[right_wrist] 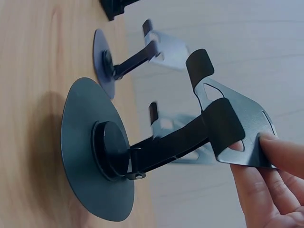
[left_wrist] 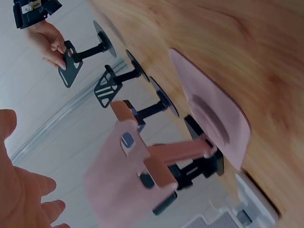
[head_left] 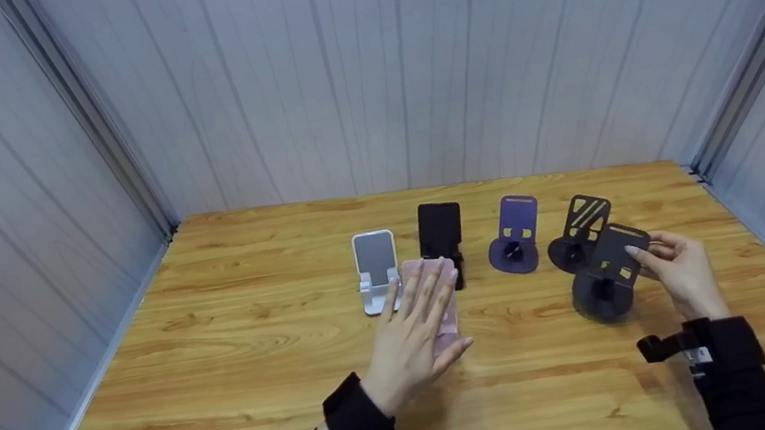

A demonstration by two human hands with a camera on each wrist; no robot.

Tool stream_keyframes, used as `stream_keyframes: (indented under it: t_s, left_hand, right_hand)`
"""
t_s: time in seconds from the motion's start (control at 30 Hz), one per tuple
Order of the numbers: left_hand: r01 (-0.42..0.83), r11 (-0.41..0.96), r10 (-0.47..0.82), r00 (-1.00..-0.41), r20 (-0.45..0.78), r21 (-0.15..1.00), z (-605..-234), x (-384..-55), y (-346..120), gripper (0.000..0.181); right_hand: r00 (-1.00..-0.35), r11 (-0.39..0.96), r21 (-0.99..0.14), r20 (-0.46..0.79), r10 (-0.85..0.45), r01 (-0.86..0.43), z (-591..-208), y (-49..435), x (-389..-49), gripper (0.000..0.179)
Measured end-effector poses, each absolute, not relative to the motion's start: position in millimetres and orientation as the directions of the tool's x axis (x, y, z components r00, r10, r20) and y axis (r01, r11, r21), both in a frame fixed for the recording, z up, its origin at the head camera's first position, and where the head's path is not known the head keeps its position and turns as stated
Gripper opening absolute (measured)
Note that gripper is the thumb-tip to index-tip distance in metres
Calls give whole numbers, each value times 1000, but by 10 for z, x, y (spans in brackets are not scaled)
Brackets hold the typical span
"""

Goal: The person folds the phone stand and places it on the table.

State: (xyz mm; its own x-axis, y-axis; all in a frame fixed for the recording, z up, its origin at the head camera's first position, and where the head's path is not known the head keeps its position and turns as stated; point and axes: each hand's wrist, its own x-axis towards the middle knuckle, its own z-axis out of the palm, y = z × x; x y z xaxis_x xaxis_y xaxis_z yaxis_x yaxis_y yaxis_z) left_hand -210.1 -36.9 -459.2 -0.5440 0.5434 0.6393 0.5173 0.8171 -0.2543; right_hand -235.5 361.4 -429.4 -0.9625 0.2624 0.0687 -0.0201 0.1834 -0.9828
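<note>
My left hand [head_left: 406, 348], fingers spread and straight, lies over a pink phone stand [head_left: 447, 319] and covers much of it in the head view. The left wrist view shows this stand's round-cornered base [left_wrist: 209, 109] on the table and its tilted cradle with two hooked lips. At the right, my right hand [head_left: 684, 276] pinches the side edge of a dark grey phone stand's back plate [head_left: 613, 252] between thumb and fingers. Its round base [right_wrist: 76, 152] is tilted close over the table, with a shadow beside it. An arm joins base and plate.
Behind the pink stand are a white phone stand [head_left: 375, 258] with a grey panel and a black phone stand [head_left: 439, 225]. Farther right stand a purple one [head_left: 518, 211] and a black slatted one [head_left: 562, 260], close behind the held stand. Pale walls [head_left: 362, 81] enclose the wooden table [head_left: 249, 387].
</note>
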Motion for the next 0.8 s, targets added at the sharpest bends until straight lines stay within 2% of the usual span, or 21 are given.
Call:
stream_keyframes:
  t_s: [0.17, 0.33, 0.6, 0.7, 0.8]
  left_hand:
    - [541, 804, 576, -603, 551, -248, -4527, -2133, -195, 86]
    - [592, 790, 592, -669, 450, -160, -4437, -2152, -27, 85]
    - [648, 759, 614, -678, 404, -65, -4392, -2213, 206, 83]
    - [691, 722, 637, -687, 349, 41, -4386, -2244, 312, 81]
    - [719, 662, 666, -694, 274, 211, -4404, -2279, 420, 80]
  right_hand:
    - [-969, 210, -976, 107, 224, -59, -4214, 3512, -2302, 19]
    - [-970, 250, -964, 139, 199, -87, -4143, 3412, -2253, 26]
    - [-958, 249, -952, 227, 175, -180, -4072, 3266, -2213, 27]
    - [-951, 222, -951, 256, 171, -216, -4057, 3222, -2197, 25]
    - [-946, 183, -951, 278, 166, -247, -4049, 3177, -2190, 22]
